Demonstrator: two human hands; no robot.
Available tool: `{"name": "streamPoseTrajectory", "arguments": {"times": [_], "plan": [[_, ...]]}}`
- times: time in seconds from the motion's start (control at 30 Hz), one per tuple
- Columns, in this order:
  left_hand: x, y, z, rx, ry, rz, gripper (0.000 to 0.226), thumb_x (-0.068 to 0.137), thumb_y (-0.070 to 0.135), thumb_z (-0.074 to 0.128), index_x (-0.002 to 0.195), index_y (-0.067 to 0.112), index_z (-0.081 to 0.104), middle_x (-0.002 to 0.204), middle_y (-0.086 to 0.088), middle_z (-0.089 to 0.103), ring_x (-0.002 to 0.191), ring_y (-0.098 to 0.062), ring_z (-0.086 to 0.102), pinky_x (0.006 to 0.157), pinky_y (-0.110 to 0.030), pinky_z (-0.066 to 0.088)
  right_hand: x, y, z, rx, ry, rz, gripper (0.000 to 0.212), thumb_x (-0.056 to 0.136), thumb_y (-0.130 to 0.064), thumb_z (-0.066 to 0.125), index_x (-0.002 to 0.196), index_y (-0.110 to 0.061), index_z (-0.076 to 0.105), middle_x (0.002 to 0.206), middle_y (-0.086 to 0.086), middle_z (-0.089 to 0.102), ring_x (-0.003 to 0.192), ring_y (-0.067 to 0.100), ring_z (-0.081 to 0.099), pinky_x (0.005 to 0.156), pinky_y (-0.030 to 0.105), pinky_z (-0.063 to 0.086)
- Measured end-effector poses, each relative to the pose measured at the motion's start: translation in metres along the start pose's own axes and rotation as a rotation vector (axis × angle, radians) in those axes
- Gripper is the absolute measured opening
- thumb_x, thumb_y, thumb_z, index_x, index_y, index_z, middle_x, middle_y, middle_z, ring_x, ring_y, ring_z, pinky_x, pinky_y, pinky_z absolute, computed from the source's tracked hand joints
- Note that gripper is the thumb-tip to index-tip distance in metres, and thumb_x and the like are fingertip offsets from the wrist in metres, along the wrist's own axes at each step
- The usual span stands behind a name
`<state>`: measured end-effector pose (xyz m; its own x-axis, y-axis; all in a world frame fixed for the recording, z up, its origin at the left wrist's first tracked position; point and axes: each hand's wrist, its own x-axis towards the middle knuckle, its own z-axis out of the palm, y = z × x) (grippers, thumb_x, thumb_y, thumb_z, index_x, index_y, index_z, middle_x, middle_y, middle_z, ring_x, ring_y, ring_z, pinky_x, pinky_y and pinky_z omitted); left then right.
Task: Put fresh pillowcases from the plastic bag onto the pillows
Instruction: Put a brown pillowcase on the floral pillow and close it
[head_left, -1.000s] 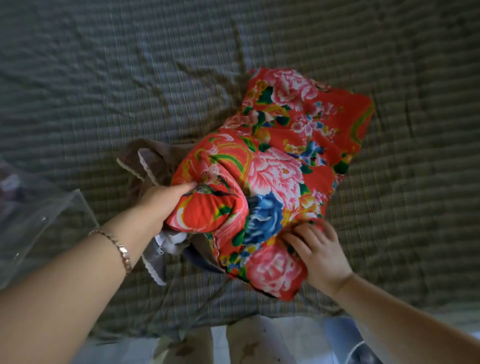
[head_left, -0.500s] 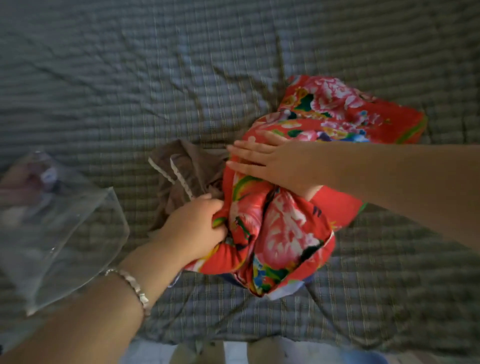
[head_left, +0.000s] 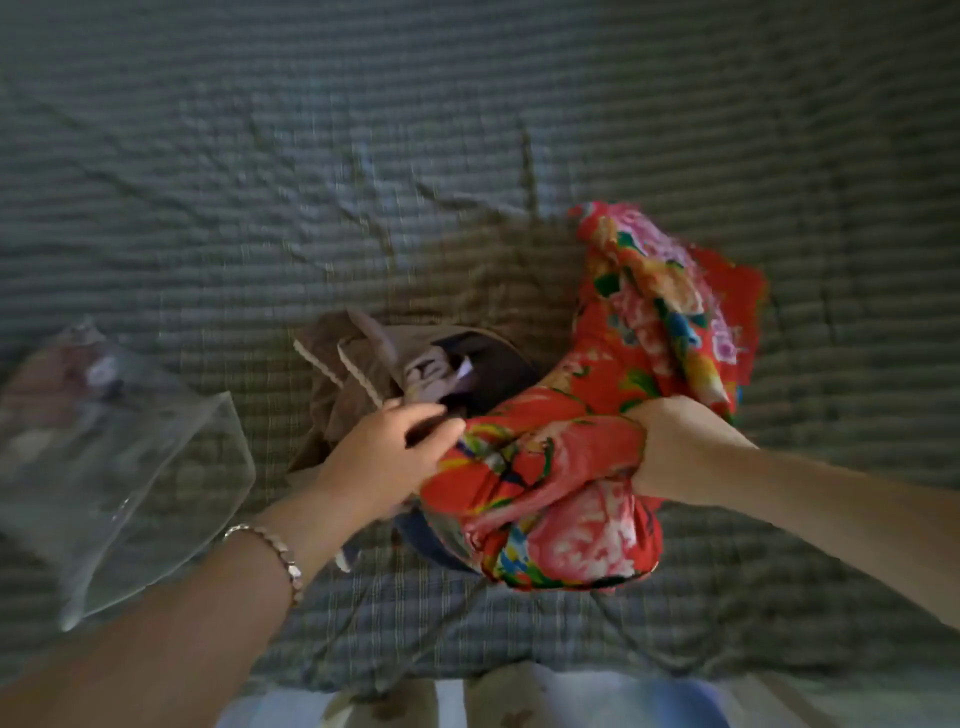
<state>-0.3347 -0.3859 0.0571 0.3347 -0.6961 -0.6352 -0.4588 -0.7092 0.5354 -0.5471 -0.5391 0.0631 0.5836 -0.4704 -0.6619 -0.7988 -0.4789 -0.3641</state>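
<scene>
Two-handed: right hand (head_left: 675, 452) grips floral pillow (head_left: 576, 535); left hand (head_left: 384, 457), fingers relaxed, touches it

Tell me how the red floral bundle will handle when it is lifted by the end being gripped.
Probably floppy: the red floral bundle is squeezed narrow where the right hand grips it, so its far end would likely sag. It looks soft and puffy, so likely light for its bulk. Bunched cloth should give a firm, non-slip hold.

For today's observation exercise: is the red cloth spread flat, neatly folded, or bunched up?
Bunched up. The red cloth sits in thick crumpled rolls on the bed, and the right hand grips a gathered wad of it.
</scene>
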Motion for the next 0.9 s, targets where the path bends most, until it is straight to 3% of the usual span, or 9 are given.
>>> {"name": "streamPoseTrajectory", "arguments": {"times": [0.13,0.23,0.3,0.4,0.5,0.6,0.7,0.77,0.9], "plan": [[0.0,0.023,-0.003,-0.237,-0.001,-0.024,0.067,0.068,0.072,0.058,0.115,0.025,0.064,0.123,0.005,0.059,0.119,-0.014,0.052,0.104,-0.032,0.038,-0.06,0.028,-0.002,0.384,0.282,0.249,0.015,0.066,-0.017,0.073,0.074,-0.005,0.07,0.071,0.007,0.068,0.076,0.025,0.063,0.073,0.032,0.055],[-0.011,0.04,0.006,-0.28,-0.173,-0.049,0.071,0.07,0.066,0.063,0.124,0.022,0.057,0.121,0.01,0.053,0.119,-0.012,0.049,0.097,-0.025,0.036,-0.066,0.016,0.003,0.298,0.237,0.304,0.014,0.073,-0.02,0.068,0.061,-0.015,0.065,0.062,0.0,0.064,0.069,0.021,0.061,0.058,0.029,0.048],[-0.019,0.044,0.015,-0.3,-0.316,-0.044,0.077,0.049,0.074,0.069,0.111,0.031,0.058,0.121,0.01,0.056,0.11,-0.011,0.055,0.096,-0.027,0.042,-0.057,-0.004,0.005,0.291,0.264,0.304,0.02,0.076,-0.024,0.063,0.057,-0.021,0.058,0.059,-0.005,0.058,0.066,0.02,0.057,0.054,0.026,0.042],[-0.009,0.034,0.03,-0.156,-0.192,-0.05,0.059,0.048,0.062,0.078,0.094,0.036,0.053,0.098,0.012,0.061,0.092,-0.009,0.058,0.083,-0.027,0.046,-0.038,-0.031,0.016,0.316,0.319,0.192,0.006,0.076,-0.018,0.06,0.071,-0.021,0.06,0.073,0.0,0.062,0.076,0.023,0.058,0.062,0.03,0.047],[0.008,0.021,0.038,-0.038,0.04,-0.14,0.033,0.073,0.042,0.071,0.099,0.027,0.057,0.086,0.007,0.06,0.086,-0.019,0.06,0.072,-0.029,0.044,-0.027,-0.03,0.043,0.447,0.404,0.111,0.029,0.074,-0.005,0.065,0.102,-0.013,0.064,0.098,0.003,0.061,0.095,0.02,0.055,0.074,0.025,0.041],[0.023,0.003,0.045,0.138,0.018,-0.218,0.017,0.078,0.03,0.064,0.089,0.019,0.058,0.087,-0.005,0.063,0.087,-0.027,0.061,0.072,-0.032,0.045,-0.035,0.009,0.084,0.511,0.631,0.473,0.065,0.068,-0.03,0.077,0.125,-0.014,0.05,0.12,0.008,0.048,0.118,0.025,0.04,0.093,0.025,0.029],[0.026,-0.013,0.049,0.18,0.016,-0.279,0.017,0.077,0.032,0.065,0.081,0.019,0.055,0.086,-0.009,0.063,0.081,-0.028,0.06,0.063,-0.029,0.043,-0.058,0.052,0.137,0.943,0.207,1.056,0.096,0.068,-0.057,0.073,0.139,-0.004,0.036,0.137,0.016,0.043,0.128,0.031,0.039,0.101,0.034,0.035],[0.024,-0.02,0.05,0.155,0.033,-0.326,0.015,0.079,0.032,0.063,0.08,0.019,0.055,0.079,-0.007,0.061,0.075,-0.027,0.057,0.061,-0.027,0.039,-0.064,0.073,0.173,1.186,-0.04,1.047,0.09,0.066,-0.063,0.067,0.131,-0.003,0.049,0.127,0.014,0.056,0.117,0.03,0.054,0.098,0.034,0.043],[0.03,-0.022,0.051,0.069,0.083,-0.401,0.012,0.079,0.021,0.061,0.073,0.011,0.058,0.076,-0.01,0.058,0.071,-0.027,0.053,0.064,-0.028,0.036,-0.057,0.089,0.215,1.329,-0.032,1.001,0.068,0.081,-0.061,0.055,0.124,-0.009,0.055,0.124,0.007,0.058,0.117,0.028,0.053,0.1,0.041,0.041]]}}
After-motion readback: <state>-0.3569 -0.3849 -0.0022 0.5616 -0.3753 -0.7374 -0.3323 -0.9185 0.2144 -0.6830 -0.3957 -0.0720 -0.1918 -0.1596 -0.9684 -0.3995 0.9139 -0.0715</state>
